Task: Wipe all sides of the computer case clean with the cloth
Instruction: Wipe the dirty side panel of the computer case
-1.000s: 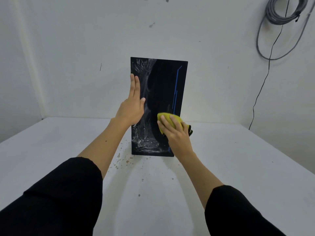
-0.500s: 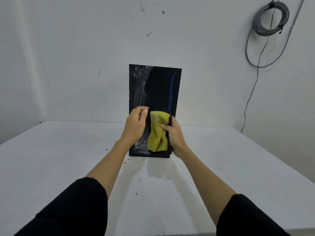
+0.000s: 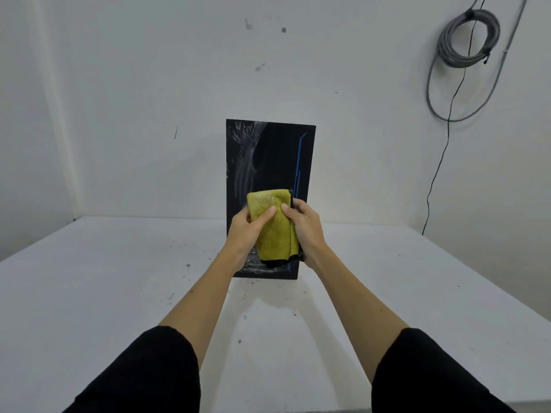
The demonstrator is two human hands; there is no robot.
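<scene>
Head view: speckled white table (image 3: 119,293), white walls (image 3: 119,84)

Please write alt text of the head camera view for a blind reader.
Both hands, left hand and right hand, hold a yellow cloth before an upright black computer case with white smears, on a white table.

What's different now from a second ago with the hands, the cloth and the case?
The right hand lifted the cloth off the case and now holds it up in front of it. The left hand left the case's left edge and took hold of the cloth too, so both hands grip it. The case stands upright on the table as before, with smears on its left part.
</scene>
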